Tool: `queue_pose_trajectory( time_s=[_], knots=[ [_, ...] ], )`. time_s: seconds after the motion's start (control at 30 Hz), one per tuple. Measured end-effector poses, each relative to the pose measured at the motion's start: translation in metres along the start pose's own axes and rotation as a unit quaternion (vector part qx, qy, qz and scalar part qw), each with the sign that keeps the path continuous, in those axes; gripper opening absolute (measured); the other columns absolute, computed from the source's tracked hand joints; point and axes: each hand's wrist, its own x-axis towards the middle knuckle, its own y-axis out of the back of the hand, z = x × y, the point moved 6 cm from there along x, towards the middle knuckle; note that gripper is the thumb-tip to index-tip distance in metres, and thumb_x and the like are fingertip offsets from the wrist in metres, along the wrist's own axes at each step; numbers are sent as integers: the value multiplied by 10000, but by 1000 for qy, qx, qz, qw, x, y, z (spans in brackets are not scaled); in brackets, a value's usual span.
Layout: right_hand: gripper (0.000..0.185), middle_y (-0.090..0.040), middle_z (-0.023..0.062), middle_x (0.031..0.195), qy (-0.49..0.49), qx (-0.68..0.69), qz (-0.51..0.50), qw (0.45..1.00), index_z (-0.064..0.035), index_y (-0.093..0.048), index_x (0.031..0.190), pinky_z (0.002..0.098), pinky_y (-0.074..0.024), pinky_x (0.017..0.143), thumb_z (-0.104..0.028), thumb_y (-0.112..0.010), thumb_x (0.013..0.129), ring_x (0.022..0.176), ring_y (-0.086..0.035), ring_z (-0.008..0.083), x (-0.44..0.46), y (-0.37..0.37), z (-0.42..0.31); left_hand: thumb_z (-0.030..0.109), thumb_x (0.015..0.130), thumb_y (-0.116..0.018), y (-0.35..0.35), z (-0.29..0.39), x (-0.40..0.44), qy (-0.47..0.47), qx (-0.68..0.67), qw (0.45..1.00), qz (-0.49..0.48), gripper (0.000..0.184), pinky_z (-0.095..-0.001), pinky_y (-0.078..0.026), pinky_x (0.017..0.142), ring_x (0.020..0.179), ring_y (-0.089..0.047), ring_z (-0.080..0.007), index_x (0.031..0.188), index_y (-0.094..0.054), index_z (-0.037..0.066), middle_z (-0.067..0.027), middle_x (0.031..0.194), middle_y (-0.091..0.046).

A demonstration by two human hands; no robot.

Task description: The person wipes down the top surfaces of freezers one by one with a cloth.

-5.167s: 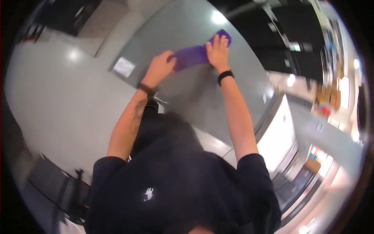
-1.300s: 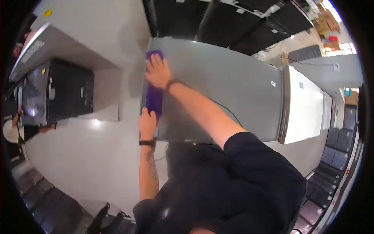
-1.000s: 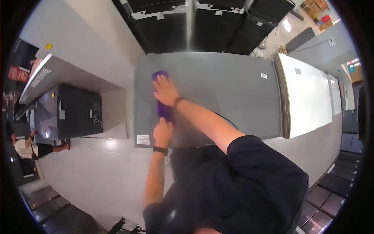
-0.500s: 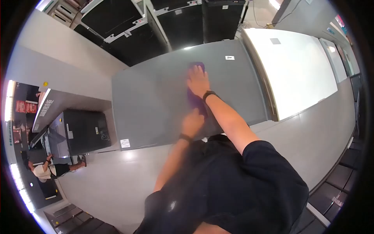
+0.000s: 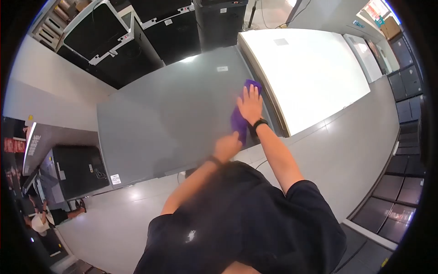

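Observation:
A purple cloth (image 5: 238,120) lies on the grey panel surface (image 5: 169,114), near its right edge. My right hand (image 5: 251,105) rests flat on the cloth's upper part, fingers spread. At the cloth's lower end, my left hand (image 5: 228,146) has its fingers closed on it, slightly blurred by motion. A white label (image 5: 222,69) sits on the panel's upper right, and another label (image 5: 115,179) at its lower left corner.
A bright white panel (image 5: 310,73) adjoins the grey one on the right. Black cabinets (image 5: 175,41) stand beyond it. Another black cabinet (image 5: 77,171) is at the left, with a co-worker (image 5: 41,222) below it. Dark stacked units (image 5: 401,173) line the far right.
Both hands and the purple cloth have moved rightward across the grey panel, from its left end to near the white panel. The camera view has shifted too.

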Motion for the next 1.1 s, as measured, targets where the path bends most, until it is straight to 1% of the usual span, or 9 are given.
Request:
queue_pose_trajectory(
  time_s=[0.03, 0.13, 0.23, 0.33, 0.37, 0.53, 0.67, 0.8, 1.1],
  knots=[
    [621, -237, 175, 1570, 4, -7, 2, 1000, -85, -353, 1472, 537, -204, 1149, -394, -472, 947, 1460, -189, 351, -6, 5, 6, 214, 831, -563, -1, 3, -2, -13, -4, 1000, 10, 182, -527, -488, 588, 652, -634, -384, 912, -531, 54, -172, 688, -638],
    [624, -255, 207, 1550, -12, -16, 8, 1000, -77, -353, 1465, 542, -279, 1117, -385, -492, 941, 1437, -234, 366, -35, 15, 29, 214, 821, -568, -4, 5, -8, -42, -6, 999, 22, 168, -527, -481, 564, 621, -628, -382, 888, -532, 64, -164, 666, -634],
    [649, -342, 254, 1474, -54, 41, 36, 997, -60, -340, 1462, 532, -397, 1029, -411, -494, 938, 1352, -361, 395, -60, 14, 55, 223, 822, -564, -8, 4, -10, -46, -1, 999, 5, 171, -521, -481, 550, 602, -623, -382, 889, -533, 69, -162, 663, -634],
    [670, -455, 280, 1345, -153, 133, -63, 977, -30, -338, 1447, 512, -467, 937, -427, -501, 932, 1218, -483, 426, -72, 15, 77, 235, 825, -552, -11, 5, -6, -56, 13, 998, -18, 181, -519, -480, 545, 597, -622, -381, 902, -542, 71, -160, 665, -636],
    [673, -536, 274, 1227, -133, 119, -31, 983, -8, -355, 1419, 503, -489, 885, -441, -504, 927, 1096, -562, 445, -70, 13, 80, 241, 826, -547, -12, 4, -7, -53, 18, 998, -25, 188, -522, -479, 548, 601, -623, -381, 907, -546, 70, -160, 668, -637],
    [536, -641, 293, 1015, -181, 126, -26, 975, 11, -502, 1198, 523, -508, 817, -460, -434, 952, 921, -635, 459, -65, 16, 89, 271, 826, -526, -9, -4, -4, -41, 20, 997, -68, 231, -529, -487, 592, 652, -629, -390, 920, -566, 64, -175, 711, -647],
    [511, -670, 289, 880, -199, 100, -20, 975, 12, -563, 1035, 535, -513, 783, -462, -380, 972, 838, -651, 465, -63, 15, 89, 290, 824, -523, -1, -15, -15, -12, 4, 996, -92, 256, -533, -492, 638, 701, -629, -408, 907, -576, 53, -187, 751, -654],
    [513, -671, 283, 902, -246, 73, -37, 966, 9, -571, 1041, 535, -518, 786, -448, -342, 993, 861, -654, 461, -56, 15, 84, 287, 829, -525, 13, -26, -22, 29, -16, 992, -121, 251, -536, -491, 651, 726, -633, -410, 892, -585, 52, -183, 767, -658],
    [533, -670, 264, 979, -286, 35, -31, 957, 5, -570, 1099, 542, -501, 806, -444, -299, 1006, 936, -642, 456, -47, 6, 89, 268, 842, -529, 42, -38, -34, -48, -48, 992, -103, 230, -530, -500, 643, 675, -628, -414, 895, -580, 51, -182, 726, -652]
  ],
)
